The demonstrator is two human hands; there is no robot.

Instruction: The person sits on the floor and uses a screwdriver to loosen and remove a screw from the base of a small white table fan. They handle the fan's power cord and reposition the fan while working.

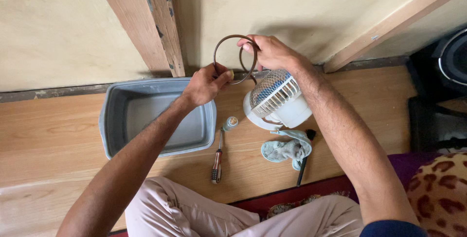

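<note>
Hands pinch a thin brown ring [235, 59]: left hand [206, 84] at its near edge, right hand [270, 52] at its right. White fan [277, 101] sits just below; grey tub [158, 115] left on the floor.

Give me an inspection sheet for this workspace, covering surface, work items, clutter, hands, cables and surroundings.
Surface: wooden floor, pale planks, running to the wall.
Work items: thin brown ring held up by both hands; small white fan with mesh grille below it.
Clutter: grey tub by the left arm, nothing seen inside; screwdriver; small bottle; pale cloth; black brush partly under the cloth.
Hands: left hand pinches the ring's lower edge; right hand grips its right side.
Cables: nothing seen.
Surroundings: cream wall with wooden beams; dark objects at right; spotted cushion at lower right.
</note>
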